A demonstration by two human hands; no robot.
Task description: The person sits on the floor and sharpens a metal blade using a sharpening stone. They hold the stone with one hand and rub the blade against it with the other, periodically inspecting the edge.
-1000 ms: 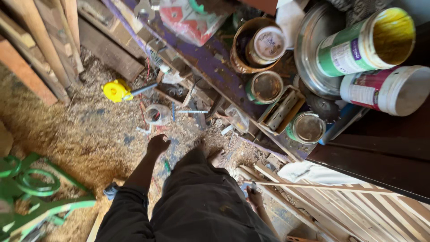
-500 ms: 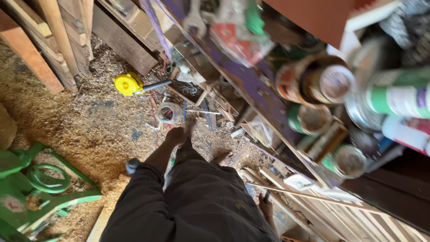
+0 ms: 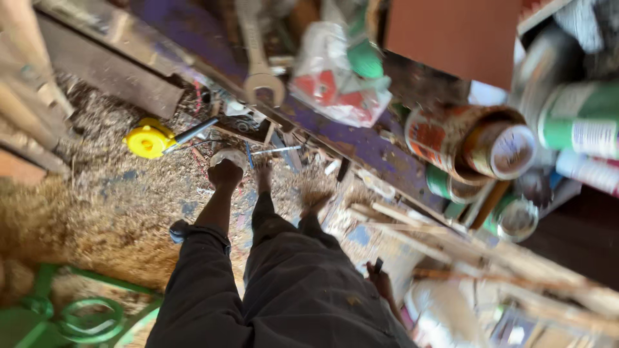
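The left hand (image 3: 225,173) has reached lower, onto a round tin (image 3: 228,156) on the sawdust floor.
Fingers curled over the tin; right hand (image 3: 382,282) pinches one small dark piece, blurred.

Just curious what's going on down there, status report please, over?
Left hand down on small round tin on sawdust floor, grip unclear. Right hand by hip, small dark object in it. Yellow tape measure close beside.
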